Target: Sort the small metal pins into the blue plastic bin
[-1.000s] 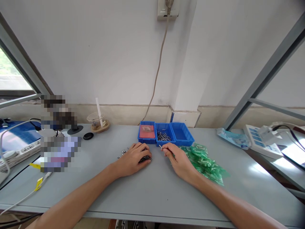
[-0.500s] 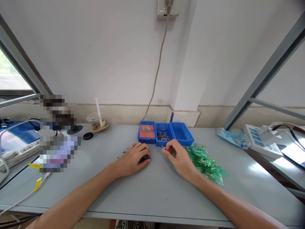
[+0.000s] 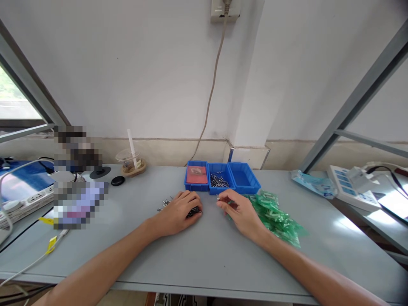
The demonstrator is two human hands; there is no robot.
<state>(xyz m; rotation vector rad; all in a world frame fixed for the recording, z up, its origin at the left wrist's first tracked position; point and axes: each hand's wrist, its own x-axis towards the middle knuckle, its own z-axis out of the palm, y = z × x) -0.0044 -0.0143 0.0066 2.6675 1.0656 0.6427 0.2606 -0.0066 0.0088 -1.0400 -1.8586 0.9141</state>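
My left hand rests palm down on the table, fingers curled over a few dark and shiny metal pins, mostly hidden under it. Loose metal pins stick out behind its knuckles on the left. Thumb and forefinger of my right hand pinch one small metal pin, with only its tip showing. Just beyond the hands stand three blue bins. The left bin holds a pinkish-red packet, and metal pins lie in the middle bin. Nothing shows inside the right bin.
Crumpled green plastic bags lie beside my right forearm. At the left are a black disc, a cup with a white straw and a power strip. A blue-white packet and another power strip sit at the right.
My right thumb and fingers have shifted slightly around the small pin, leaving a wider gap behind the pinch. My left hand is nearly still.
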